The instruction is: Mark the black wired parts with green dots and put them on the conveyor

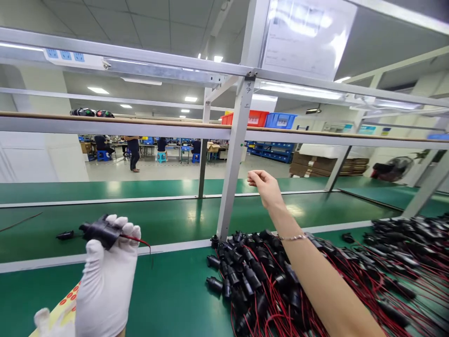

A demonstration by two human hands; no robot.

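The gloved left hand (107, 262) is gripping a black connector (101, 231) above the counter (168, 290). The bare right hand (264, 187) is hanging clenched, holding nothing visible. Advisable: keeping the red wire (138, 241) untangled from the pile (266, 276).

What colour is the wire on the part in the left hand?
Red, trailing from the black part held in the gloved left hand. Seen in the head view.

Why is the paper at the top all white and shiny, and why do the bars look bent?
Head view: ceiling lights glare off the hanging sheet, washing out its print; the wide lens bows the frame bars; the green table mirrors the lights; the edges look slightly smeared.
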